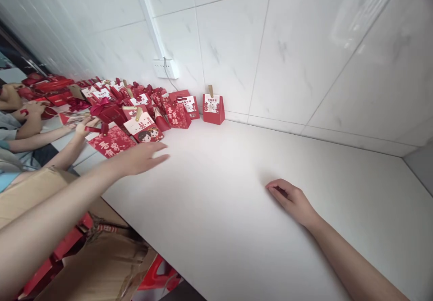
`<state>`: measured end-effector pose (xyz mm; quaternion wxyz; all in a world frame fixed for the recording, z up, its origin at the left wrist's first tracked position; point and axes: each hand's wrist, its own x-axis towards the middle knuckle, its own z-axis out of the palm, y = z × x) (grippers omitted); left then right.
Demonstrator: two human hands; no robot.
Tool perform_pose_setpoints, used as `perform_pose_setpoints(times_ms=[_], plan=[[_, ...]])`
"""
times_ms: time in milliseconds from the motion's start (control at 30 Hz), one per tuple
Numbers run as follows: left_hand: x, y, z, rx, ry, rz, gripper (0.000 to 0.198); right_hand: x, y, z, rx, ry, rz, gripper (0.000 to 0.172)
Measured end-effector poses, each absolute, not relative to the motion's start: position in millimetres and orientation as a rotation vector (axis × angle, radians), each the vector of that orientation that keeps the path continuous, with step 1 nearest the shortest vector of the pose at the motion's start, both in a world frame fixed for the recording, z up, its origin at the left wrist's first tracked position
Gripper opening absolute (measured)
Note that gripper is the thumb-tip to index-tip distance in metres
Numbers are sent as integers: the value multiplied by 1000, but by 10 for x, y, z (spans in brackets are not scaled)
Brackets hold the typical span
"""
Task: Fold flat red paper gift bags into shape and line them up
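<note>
My left hand (144, 157) reaches over the left part of the white table, fingers stretched out and thumb apart, holding nothing. Just beyond it stands a red and white gift box (144, 127) with two cartoon faces and a gold strap. A red patterned box (113, 139) with white characters is beside my left wrist. My right hand (292, 197) is over the middle of the table, its thumb and fingertips drawn together with nothing visible in them. One small red gift box (214, 109) with a gold strap stands upright by the wall, apart from the others.
Many red gift boxes (135, 100) crowd the table's left end along the tiled wall. Co-workers' hands (83, 127) work there. A power socket (165, 69) is on the wall. Below the table's front edge is an open cardboard carton (101, 265) with red things by it.
</note>
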<state>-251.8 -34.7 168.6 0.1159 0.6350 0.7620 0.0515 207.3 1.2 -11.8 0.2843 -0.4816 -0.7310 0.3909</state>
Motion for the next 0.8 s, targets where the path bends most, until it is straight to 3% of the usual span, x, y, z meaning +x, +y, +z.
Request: perform_pose_setpoints(times_ms=[100,233,500,800], plan=[[-2105,308,1192,1953,1909,-169,80,2064,23,-100,-1249,-1938,1064,33],[-1523,1156,513,1775,2137,-191,104,2058,49,-63,-1209,-1934,1079,33],[-1051,2208,-3,1604,2487,589,139,2076,138,-55,-1216,-1890,1158,26],[-1075,3005,-11,1485,2474,988,143,2091,195,-35,-1244,-1804,1278,22]])
